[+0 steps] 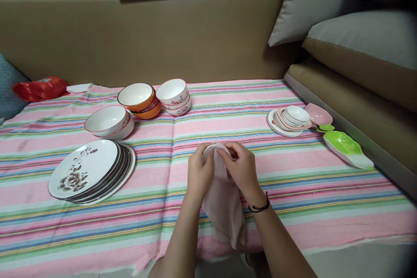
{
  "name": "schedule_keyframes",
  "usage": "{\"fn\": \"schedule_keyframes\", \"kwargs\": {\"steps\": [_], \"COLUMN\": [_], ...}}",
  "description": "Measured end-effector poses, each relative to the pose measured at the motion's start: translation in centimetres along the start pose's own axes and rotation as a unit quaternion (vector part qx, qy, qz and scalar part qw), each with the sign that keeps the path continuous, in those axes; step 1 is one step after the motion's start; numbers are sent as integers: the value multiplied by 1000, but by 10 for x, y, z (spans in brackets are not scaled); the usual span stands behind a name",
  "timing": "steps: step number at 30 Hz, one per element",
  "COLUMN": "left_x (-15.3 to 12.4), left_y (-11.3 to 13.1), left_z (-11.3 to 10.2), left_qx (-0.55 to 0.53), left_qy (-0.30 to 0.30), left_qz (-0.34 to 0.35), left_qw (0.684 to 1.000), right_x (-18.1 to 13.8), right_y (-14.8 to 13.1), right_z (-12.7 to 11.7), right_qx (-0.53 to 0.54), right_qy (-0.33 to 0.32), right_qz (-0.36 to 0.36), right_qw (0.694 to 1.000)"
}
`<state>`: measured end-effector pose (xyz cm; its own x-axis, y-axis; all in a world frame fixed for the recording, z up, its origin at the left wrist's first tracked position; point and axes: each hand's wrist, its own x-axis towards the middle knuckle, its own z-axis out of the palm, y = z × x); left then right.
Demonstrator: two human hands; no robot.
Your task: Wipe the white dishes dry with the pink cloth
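Note:
Near the front middle of the striped cloth cover, my left hand (200,171) is closed on a small white dish (207,150), of which only part of the rim shows. My right hand (243,169) is closed on a pale pink cloth (223,206), pressing it into the dish with the thumb. The cloth drapes down between my forearms toward the front edge. My fingers and the cloth hide most of the dish, so its depth cannot be made out.
On the striped cover (208,117) stand stacked flowered plates (87,165), a red-rimmed white bowl stack (110,121), orange bowls (138,97) and white bowls (172,93). At right lie small stacked dishes (295,115), a pink dish (319,115) and a green leaf-shaped dish (347,145), beside cushions (361,43).

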<state>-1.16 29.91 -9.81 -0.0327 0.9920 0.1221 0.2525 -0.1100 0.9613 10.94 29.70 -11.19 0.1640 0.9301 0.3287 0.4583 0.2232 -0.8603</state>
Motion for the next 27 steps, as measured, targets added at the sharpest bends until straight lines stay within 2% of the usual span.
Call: {"fn": "schedule_keyframes", "kwargs": {"steps": [5,10,13,16,19,24,25,27], "left_x": [0,1,2,2,2,2,1,-1], "left_y": [-1,-3,1,5,5,5,5,4], "left_z": [-1,-3,-4,-4,-4,-5,-5,-4], "left_qx": [24,43,13,-56,-104,-47,-43,-44], "left_qy": [-2,0,4,-2,-10,44,36,-34], "left_qz": [12,8,-9,-23,-43,-29,-29,-44], "left_qw": [1000,999,1000,998,994,997,998,997], "right_x": [-3,-6,-8,-7,-5,-1,-1,0], "right_y": [-4,-6,-4,-2,1,6,7,6], "right_z": [-3,-5,-5,-6,-8,-12,-13,-14], "right_qx": [-19,-38,-38,-11,11,100,111,123], "right_qy": [-48,-64,-66,-36,31,124,133,144], "right_qz": [15,17,18,32,72,147,159,171], "right_qw": [999,997,997,999,997,976,972,967]}}
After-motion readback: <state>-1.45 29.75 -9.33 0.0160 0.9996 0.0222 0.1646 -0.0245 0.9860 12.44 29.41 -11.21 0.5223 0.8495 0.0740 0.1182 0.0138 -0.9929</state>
